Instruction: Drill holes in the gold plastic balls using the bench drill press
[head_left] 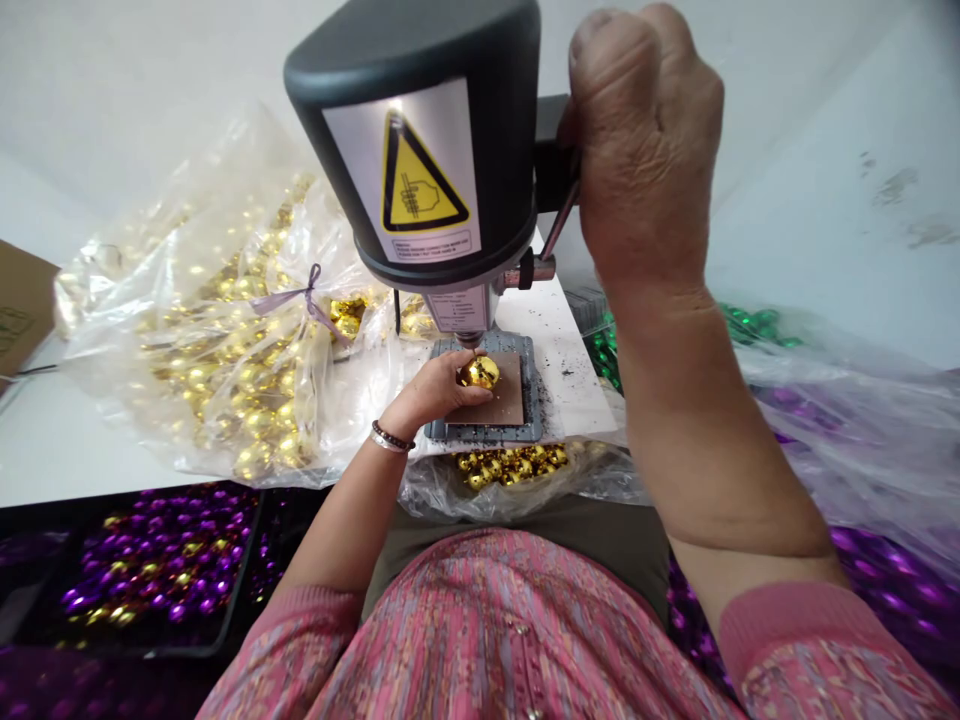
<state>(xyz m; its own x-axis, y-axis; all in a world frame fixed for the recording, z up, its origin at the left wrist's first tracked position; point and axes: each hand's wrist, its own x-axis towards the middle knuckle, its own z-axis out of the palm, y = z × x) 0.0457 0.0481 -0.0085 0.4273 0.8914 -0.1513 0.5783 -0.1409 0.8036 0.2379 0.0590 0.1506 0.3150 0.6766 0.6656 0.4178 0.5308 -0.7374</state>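
Note:
My left hand (pixel 442 388) is closed around a shiny gold ball (pixel 481 372), thumb in front and fingers behind. The ball rests on a square brown board (pixel 506 400) on the grey base plate (pixel 531 385) of a drill press (pixel 502 140). Directly above the ball is the chuck (pixel 469 338), close to its top; whether a bit touches it I cannot tell. Raised at the upper right, my right hand (pixel 645 130) is wrapped in a fist around the press's lever (pixel 561 222), whose grip end the fingers hide.
A tied clear bag of gold balls (pixel 255 370) lies left on the white table (pixel 45 440). Below the table edge hangs a bag of gold balls (pixel 510 465). Purple and gold balls fill a black tray (pixel 172 560) lower left. Purple (pixel 892 580) and green balls (pixel 757 325) are at right.

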